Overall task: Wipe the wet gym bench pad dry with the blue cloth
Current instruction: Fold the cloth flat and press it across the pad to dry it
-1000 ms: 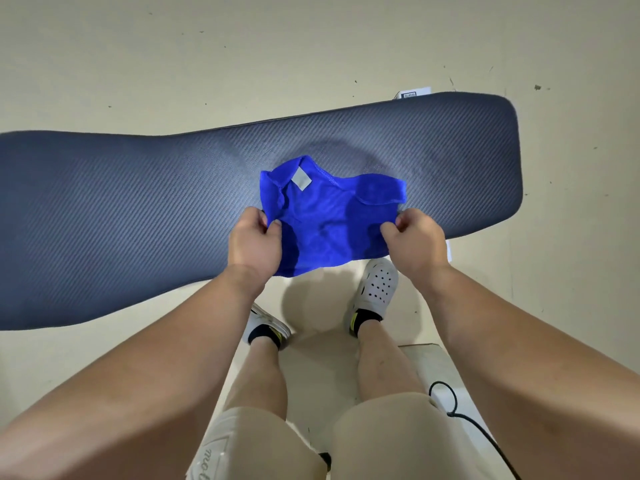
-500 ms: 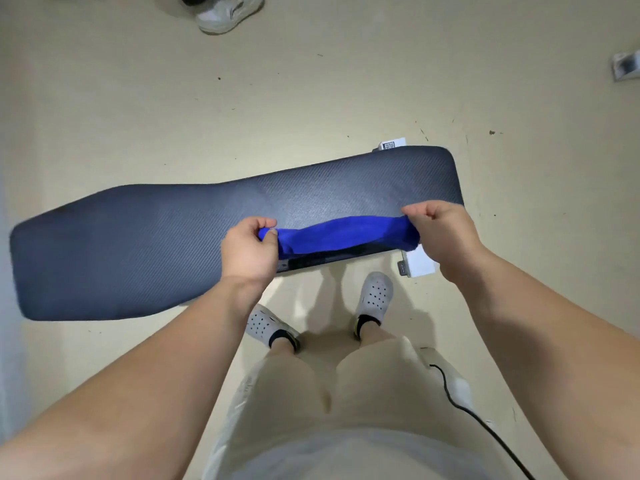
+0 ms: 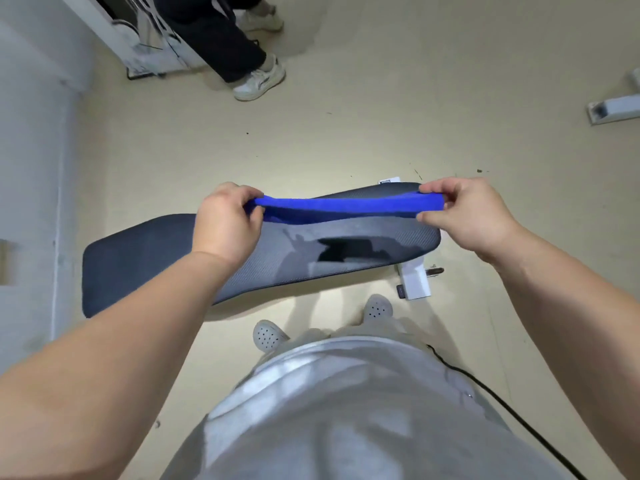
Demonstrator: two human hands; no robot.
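The blue cloth (image 3: pixel 346 206) is stretched edge-on between my two hands, held in the air above the bench. My left hand (image 3: pixel 227 221) pinches its left end and my right hand (image 3: pixel 465 211) pinches its right end. Below them lies the long dark navy bench pad (image 3: pixel 145 258), running from lower left to upper right. A shiny patch on the pad (image 3: pixel 343 252) under the cloth reflects light and shapes. My left forearm covers part of the pad's middle.
Another person's legs in dark trousers and white shoes (image 3: pixel 259 83) stand at the top, beside a white frame (image 3: pixel 145 46). The bench's white base (image 3: pixel 415 282) shows at right. A black cable (image 3: pixel 502 400) trails by my right side. A white wall (image 3: pixel 31 168) is at left.
The cloth lay spread on the pad with both hands on its near edge; both hands have lifted it off and pulled it taut in the air, and my view has risen away from the bench.
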